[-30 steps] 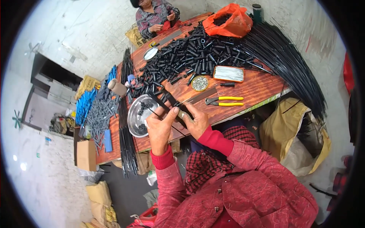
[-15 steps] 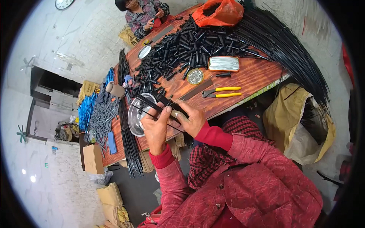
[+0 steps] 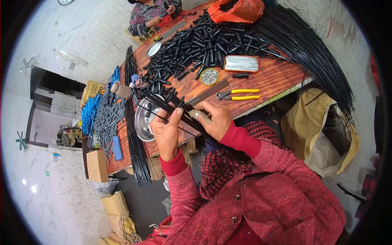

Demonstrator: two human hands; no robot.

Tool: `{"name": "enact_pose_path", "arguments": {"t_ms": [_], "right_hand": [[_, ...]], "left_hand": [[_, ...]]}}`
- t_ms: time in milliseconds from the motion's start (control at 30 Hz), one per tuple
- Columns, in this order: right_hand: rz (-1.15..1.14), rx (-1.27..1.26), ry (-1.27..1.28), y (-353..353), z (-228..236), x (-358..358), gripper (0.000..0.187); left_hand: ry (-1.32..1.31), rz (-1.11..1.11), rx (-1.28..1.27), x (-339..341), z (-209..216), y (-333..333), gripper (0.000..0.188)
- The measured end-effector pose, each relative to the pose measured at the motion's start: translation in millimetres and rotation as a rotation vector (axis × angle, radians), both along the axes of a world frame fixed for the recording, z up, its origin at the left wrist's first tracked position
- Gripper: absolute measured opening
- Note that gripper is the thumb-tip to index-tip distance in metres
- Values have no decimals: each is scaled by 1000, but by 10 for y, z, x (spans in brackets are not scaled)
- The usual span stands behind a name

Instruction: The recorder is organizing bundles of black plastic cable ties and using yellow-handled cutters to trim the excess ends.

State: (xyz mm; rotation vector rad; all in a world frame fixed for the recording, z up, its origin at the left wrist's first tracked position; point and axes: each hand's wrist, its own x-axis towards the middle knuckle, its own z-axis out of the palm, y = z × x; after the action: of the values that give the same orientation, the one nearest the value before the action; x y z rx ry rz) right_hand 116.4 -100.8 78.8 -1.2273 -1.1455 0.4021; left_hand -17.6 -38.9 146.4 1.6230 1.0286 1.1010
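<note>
Left hand point(image 3: 165, 132): grip pinches thin black rods point(image 3: 158, 102) over the table point(image 3: 271, 79). Right hand point(image 3: 216, 121): grip clasps the same rods; exact finger contact is hard to make out. The left hand partly covers the round bowl point(image 3: 141, 123). The upper edge crops the co-worker point(image 3: 143, 17).

Bright, even light surrounds me, with dark shade beneath my desk point(image 3: 281, 77). Two white glare spots point(image 3: 34, 189) shine at far left, and straight edges bow toward my view's black rim.
</note>
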Motion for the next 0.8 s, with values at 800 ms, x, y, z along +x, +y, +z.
{"name": "enact_pose_path", "arguments": {"t_ms": [800], "right_hand": [[197, -120, 64, 79, 32, 262, 8]], "left_hand": [[-58, -12, -56, 2, -110, 106, 24]]}}
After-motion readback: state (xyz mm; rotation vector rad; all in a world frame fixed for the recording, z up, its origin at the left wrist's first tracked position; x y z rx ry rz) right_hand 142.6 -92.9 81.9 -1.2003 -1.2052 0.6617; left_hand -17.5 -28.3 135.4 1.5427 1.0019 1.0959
